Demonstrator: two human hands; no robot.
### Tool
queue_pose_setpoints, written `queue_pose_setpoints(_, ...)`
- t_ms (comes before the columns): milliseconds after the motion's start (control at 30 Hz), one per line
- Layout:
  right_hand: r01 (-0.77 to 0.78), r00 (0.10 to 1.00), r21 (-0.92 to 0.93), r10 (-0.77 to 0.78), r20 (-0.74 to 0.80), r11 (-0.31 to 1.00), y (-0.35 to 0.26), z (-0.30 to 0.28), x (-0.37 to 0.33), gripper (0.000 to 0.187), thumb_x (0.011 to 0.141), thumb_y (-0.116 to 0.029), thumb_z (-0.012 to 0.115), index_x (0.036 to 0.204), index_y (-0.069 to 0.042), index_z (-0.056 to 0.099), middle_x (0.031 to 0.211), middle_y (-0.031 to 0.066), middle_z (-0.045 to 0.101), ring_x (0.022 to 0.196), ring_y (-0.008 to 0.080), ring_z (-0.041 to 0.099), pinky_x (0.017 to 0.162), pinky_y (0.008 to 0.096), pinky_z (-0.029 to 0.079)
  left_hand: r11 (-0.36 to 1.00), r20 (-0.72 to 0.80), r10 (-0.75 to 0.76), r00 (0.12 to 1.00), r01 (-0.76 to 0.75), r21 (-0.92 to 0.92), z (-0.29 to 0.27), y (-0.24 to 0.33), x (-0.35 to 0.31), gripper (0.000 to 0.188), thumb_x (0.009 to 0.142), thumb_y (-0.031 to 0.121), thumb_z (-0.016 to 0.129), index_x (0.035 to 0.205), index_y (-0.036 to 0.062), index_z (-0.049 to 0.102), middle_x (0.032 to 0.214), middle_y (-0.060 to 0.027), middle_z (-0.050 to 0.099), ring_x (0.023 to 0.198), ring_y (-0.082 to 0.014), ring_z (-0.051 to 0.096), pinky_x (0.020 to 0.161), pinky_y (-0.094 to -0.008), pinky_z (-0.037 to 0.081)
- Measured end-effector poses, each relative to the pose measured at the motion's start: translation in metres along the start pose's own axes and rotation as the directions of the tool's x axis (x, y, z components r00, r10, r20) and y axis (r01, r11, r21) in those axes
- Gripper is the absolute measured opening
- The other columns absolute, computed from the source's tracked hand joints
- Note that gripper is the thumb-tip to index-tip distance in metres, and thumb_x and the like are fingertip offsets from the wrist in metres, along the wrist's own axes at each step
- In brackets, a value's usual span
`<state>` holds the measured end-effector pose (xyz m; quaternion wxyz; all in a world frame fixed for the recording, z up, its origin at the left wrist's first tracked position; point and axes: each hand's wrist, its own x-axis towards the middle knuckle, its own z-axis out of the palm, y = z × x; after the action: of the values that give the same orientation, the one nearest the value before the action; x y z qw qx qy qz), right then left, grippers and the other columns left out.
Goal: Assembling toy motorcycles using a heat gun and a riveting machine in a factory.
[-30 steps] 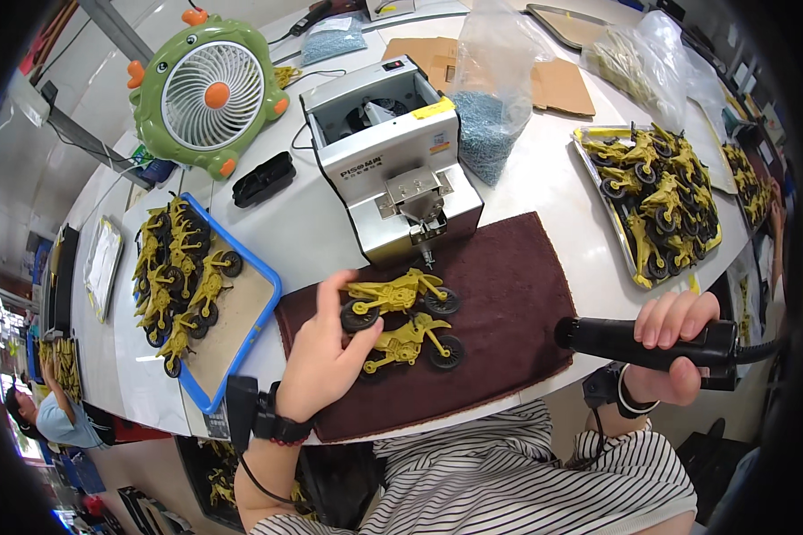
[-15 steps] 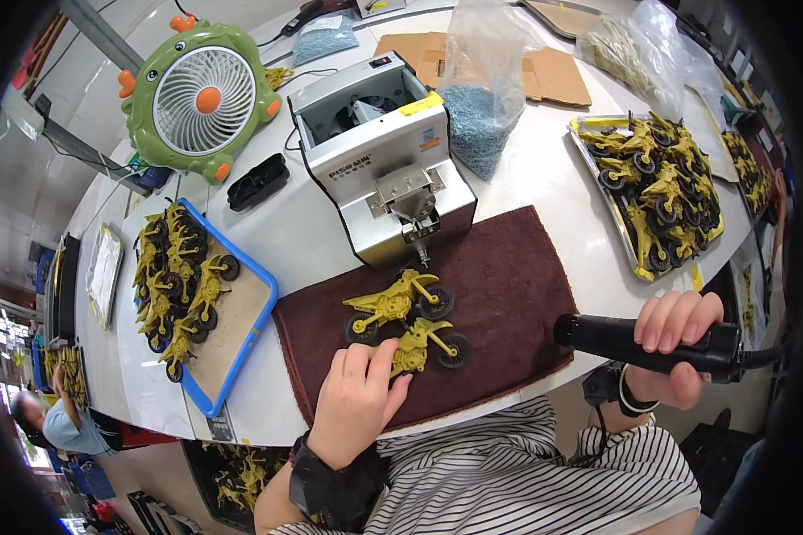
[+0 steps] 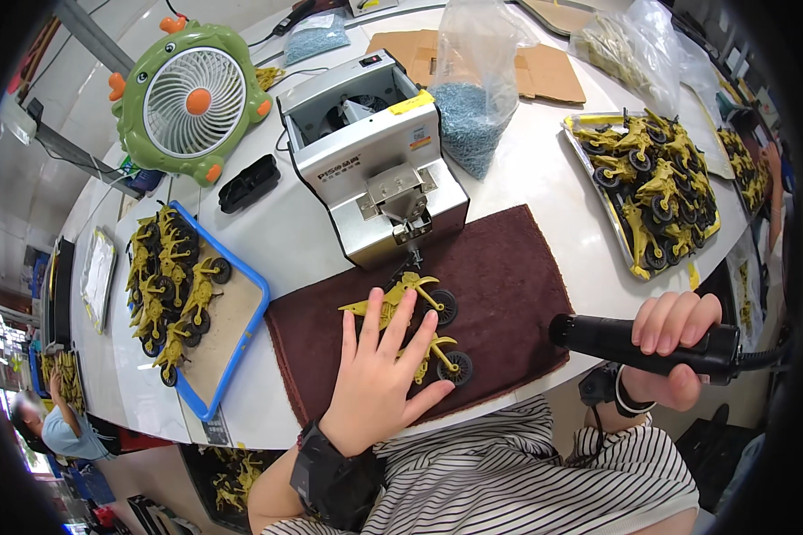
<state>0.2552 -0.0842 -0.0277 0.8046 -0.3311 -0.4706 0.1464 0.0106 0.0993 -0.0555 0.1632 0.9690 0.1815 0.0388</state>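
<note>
Two yellow toy motorcycles with black wheels lie on a dark brown cloth mat (image 3: 517,285). My left hand (image 3: 375,383) is spread over them, palm down. Its fingertips reach onto the farther motorcycle (image 3: 409,283), while thumb and palm cover much of the nearer motorcycle (image 3: 439,346). Its fingers are apart; whether they press on the toys I cannot tell. My right hand (image 3: 674,343) is wrapped round a black electric screwdriver (image 3: 598,334), held level above the mat's right edge, tip toward the left. A cable runs from its rear end.
A silver screw feeder (image 3: 357,169) stands behind the mat. To the left, a blue-rimmed tray (image 3: 260,308) carries several toy motorcycles; a metal tray (image 3: 614,230) heaped with more lies right. Farther back are a green fan (image 3: 138,125), a bag of screws (image 3: 477,125) and a black holder (image 3: 250,183).
My left hand has let go of the nearer motorcycle, opened its fingers and spread forward over both toys. The right hand and screwdriver have stayed nearly still.
</note>
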Motion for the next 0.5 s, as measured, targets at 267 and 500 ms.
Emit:
queue_pose_setpoints(267,0.004,1.0,0.002,-0.004,-0.005,1.0,0.001,-0.001,-0.001,0.035,0.076,-0.014,0.074,0.096,-0.006,0.046,0.082,0.009,0.054,0.07,0.0217,0.057,0.064,0.0333,0.05,0.999,0.032,-0.033,0.999,0.032,0.024,0.006,0.0,-0.008,0.075,0.085,0.055,0.064,0.149,0.0239,0.041,0.158,-0.0231,0.021,0.145,-0.0516,0.01,0.108,-0.072,0.011)
queue_pose_setpoints(500,0.013,1.0,0.011,-0.013,-0.015,1.0,0.002,-0.002,-0.003,0.035,0.076,-0.014,0.074,0.096,-0.006,0.046,0.082,0.0089,0.054,0.07,0.0217,0.057,0.064,0.0336,0.05,0.978,0.03,0.184,0.982,-0.186,0.096,0.019,0.01,-0.008,0.07,0.082,0.048,0.07,0.145,0.0283,0.046,0.151,-0.013,0.037,0.14,-0.0413,0.028,0.111,-0.0631,0.019)
